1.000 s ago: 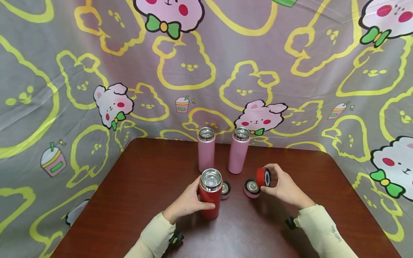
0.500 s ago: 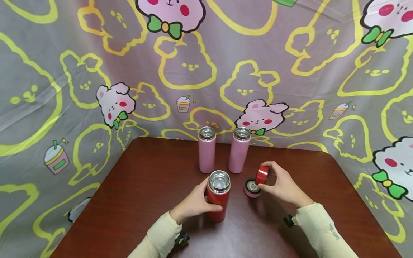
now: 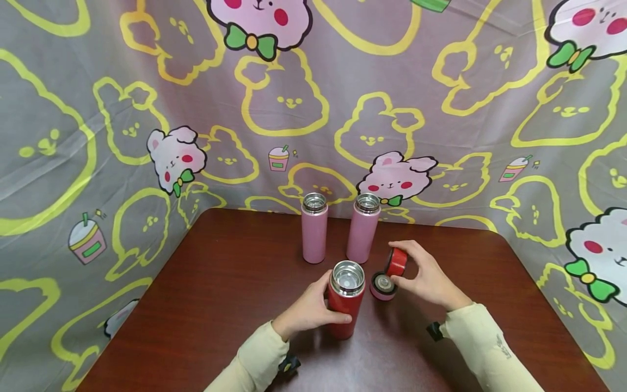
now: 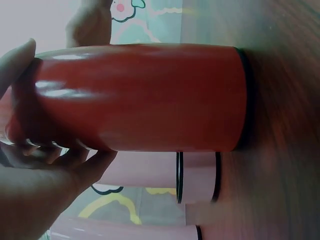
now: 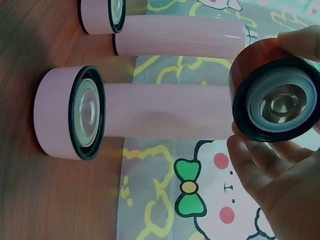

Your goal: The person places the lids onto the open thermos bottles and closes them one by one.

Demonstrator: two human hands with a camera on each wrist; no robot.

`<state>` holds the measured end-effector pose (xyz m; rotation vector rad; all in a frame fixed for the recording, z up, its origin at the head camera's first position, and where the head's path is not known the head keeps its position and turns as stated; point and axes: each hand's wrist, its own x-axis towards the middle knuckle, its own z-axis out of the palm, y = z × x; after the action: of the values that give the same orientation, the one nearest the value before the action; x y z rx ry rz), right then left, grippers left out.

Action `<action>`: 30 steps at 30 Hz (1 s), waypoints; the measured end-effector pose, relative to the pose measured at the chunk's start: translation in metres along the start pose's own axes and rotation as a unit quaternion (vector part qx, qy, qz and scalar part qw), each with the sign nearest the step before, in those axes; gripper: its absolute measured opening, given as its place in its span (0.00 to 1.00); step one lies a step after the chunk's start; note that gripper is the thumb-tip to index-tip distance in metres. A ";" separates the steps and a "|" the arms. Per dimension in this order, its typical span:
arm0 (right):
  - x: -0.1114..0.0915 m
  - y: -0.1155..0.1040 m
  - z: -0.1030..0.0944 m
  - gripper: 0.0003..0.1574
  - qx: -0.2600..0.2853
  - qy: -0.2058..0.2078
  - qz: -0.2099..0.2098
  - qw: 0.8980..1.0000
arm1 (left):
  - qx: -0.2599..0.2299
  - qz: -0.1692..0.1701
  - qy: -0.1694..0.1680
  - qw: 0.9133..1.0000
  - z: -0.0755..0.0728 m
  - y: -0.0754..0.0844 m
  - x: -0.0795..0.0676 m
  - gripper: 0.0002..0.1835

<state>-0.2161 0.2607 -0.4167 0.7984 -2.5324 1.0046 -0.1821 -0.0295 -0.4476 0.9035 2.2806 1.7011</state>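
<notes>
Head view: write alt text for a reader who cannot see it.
A person's left hand grips an open red bottle while the right hand holds a red lid. Two open pink bottles stand behind on a wooden table, and a pink lid lies near the red one, before a cartoon-print cloth.

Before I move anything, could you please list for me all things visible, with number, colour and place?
Table: 1, reddish brown, below the hanging cloth
Patterned cloth: number of pieces unclear, grey with yellow outlines, behind and beside the table
Pink bottles: 2, pink with silver necks, standing open at the back
Pink lids: 2, pink with black rims, inner side up on the table; the head view shows one
Red bottle: 1, red, silver neck, open, nearest the person
Red lid: 1, red, black rim, right of the red bottle
Wrist devices: 2, black, at the wrists
Sleeves: 2, pale cream, on the forearms
Left hand: 1, gripping the red bottle
Right hand: 1, holding the red lid
</notes>
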 end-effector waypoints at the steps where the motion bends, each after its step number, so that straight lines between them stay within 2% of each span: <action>1: 0.001 -0.001 0.000 0.45 0.003 0.002 -0.004 1.000 | 0.000 0.000 0.000 1.000 0.001 0.000 0.001 0.42; 4: 0.002 -0.005 -0.001 0.43 0.020 0.007 0.005 1.000 | 0.009 0.002 0.002 1.000 0.003 0.000 0.003 0.41; 10: 0.005 -0.014 -0.003 0.40 0.081 0.023 0.051 0.995 | 0.028 0.007 0.010 1.000 0.006 0.001 0.006 0.42; 13: 0.007 -0.017 -0.004 0.40 0.096 0.032 0.049 0.994 | 0.024 0.008 0.013 1.000 0.007 0.000 0.007 0.41; 16: 0.009 -0.018 -0.005 0.40 0.094 0.038 0.043 0.994 | 0.015 0.004 0.014 1.000 0.006 0.015 0.005 0.40; 20: 0.012 -0.018 -0.006 0.40 0.087 0.048 0.023 0.995 | 0.014 0.002 0.013 1.000 0.008 0.015 0.007 0.40; 23: 0.014 -0.020 -0.005 0.39 0.079 0.056 0.008 0.995 | 0.020 0.010 0.013 1.000 0.011 0.000 0.010 0.40; 30: 0.017 -0.052 -0.013 0.36 0.071 0.066 0.015 0.995 | 0.029 0.008 0.014 0.999 0.013 0.000 0.012 0.40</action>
<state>-0.1979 0.2322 -0.3720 0.7076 -2.3892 1.2177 -0.1855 -0.0119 -0.4493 0.9165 2.3584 1.6728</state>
